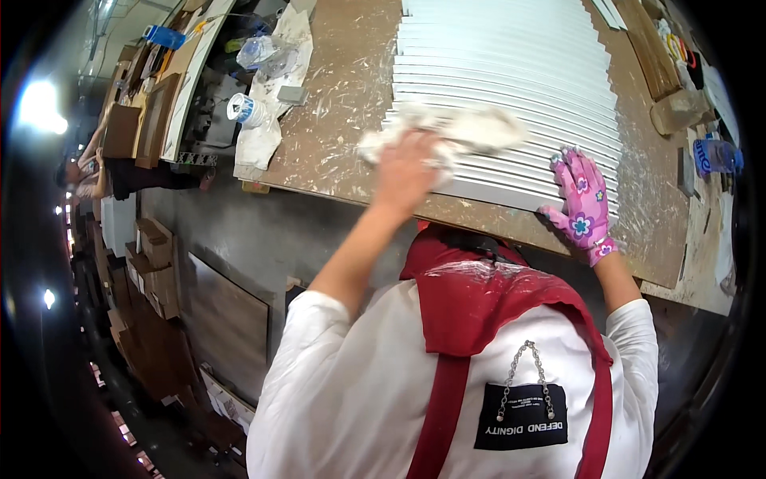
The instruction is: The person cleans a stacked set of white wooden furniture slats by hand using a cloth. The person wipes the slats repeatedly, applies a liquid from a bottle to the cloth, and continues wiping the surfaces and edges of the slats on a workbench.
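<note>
on bench (pixel 343 76), white rag (pixel 488 132) under bare left hand (pixel 407 172), long axis roughly along white slats (pixel 504 76); left grip: cannot tell; gloved right hand (pixel 581 199) farther, fingers apart.

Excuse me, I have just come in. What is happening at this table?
A person's bare left hand is on a bunched white cloth, which lies over the left and middle part of a row of long white strips. The right hand, in a pink flowered glove, rests on the strips near their right end, fingers spread. The strips lie side by side on a brown, white-smeared table.
</note>
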### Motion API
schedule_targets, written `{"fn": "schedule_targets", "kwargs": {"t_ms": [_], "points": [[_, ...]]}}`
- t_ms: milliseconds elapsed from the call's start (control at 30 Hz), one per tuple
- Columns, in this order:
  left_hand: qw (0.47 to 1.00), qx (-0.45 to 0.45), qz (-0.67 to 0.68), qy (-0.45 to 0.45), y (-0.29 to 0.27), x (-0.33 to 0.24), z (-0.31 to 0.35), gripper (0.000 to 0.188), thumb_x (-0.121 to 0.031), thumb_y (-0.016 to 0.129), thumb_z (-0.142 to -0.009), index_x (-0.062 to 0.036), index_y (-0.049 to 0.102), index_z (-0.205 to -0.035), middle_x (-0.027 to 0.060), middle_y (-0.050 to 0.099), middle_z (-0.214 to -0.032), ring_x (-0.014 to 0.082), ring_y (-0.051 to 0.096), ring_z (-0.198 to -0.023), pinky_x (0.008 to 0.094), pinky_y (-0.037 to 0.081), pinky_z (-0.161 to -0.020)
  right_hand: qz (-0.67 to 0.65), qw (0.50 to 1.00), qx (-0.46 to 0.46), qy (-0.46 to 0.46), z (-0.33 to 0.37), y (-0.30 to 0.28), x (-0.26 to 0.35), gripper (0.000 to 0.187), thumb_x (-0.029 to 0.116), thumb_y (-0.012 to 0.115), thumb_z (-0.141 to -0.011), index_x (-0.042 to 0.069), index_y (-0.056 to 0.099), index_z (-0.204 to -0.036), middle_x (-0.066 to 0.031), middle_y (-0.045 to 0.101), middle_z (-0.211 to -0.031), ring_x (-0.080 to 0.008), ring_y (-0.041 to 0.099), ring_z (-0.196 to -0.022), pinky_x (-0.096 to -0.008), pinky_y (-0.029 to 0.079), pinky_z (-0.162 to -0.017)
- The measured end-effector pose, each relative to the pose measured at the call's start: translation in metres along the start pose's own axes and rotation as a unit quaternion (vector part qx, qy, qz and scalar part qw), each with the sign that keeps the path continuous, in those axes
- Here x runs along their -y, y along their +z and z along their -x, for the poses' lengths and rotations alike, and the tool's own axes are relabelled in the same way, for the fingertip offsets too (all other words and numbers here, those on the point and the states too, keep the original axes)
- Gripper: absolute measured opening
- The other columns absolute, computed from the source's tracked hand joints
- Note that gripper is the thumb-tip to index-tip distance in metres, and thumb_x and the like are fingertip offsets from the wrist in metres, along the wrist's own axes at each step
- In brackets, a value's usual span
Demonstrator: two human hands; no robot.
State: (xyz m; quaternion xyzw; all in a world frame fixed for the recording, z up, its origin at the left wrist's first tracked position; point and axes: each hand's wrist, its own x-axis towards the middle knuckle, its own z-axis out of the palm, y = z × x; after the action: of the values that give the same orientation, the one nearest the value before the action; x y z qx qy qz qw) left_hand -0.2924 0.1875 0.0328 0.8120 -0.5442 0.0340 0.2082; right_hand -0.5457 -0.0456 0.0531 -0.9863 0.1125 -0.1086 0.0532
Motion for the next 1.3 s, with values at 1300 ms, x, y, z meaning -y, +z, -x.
{"fn": "schedule_targets", "kwargs": {"t_ms": [1300], "points": [[0.954, -0.168, 0.147, -0.202, -0.029, 0.089, -0.069, 0.036, -0.029, 0.06, -0.089, 0.0006, 0.06, -0.11, 0.0197, 0.059, -0.113, 0.0364, 0.056, -0.104, 0.0421, 0.043, -0.09, 0.014, 0.996, -0.041, 0.08, -0.036, -0.007, -0.027, 0.061, 0.043, 0.055, -0.088, 0.011, 0.043, -0.139, -0.0149, 0.035, -0.148, -0.0392, 0.03, -0.136, -0.049, 0.02, -0.113]]}}
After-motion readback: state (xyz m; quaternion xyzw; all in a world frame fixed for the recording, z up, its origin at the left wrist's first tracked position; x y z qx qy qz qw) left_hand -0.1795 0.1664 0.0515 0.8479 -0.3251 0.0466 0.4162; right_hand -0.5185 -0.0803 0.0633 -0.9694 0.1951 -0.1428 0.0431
